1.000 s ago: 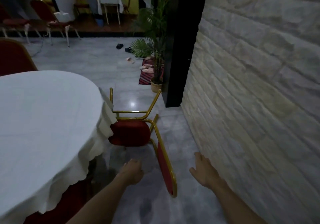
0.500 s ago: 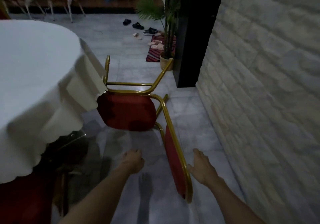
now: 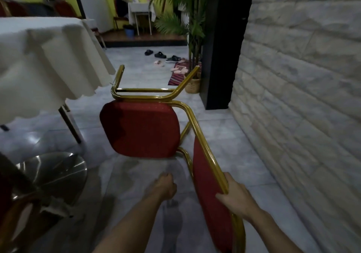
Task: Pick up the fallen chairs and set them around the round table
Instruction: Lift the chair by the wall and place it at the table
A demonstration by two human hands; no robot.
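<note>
One fallen chair (image 3: pixel 140 129) — right hand (image 3: pixel 236 196) grip clamps its backrest, left hand (image 3: pixel 164 186) curled, empty.

From my feed I see two bare forearms coming up from the bottom edge, with no sleeve, cuff or glove on either. My left hand (image 3: pixel 165 187) and my right hand (image 3: pixel 235 197) carry no ring, and neither wrist wears a watch or band. The fingers (image 3: pixel 221 196) are bare too, with no tape or markings I can make out in this dim light.
</note>
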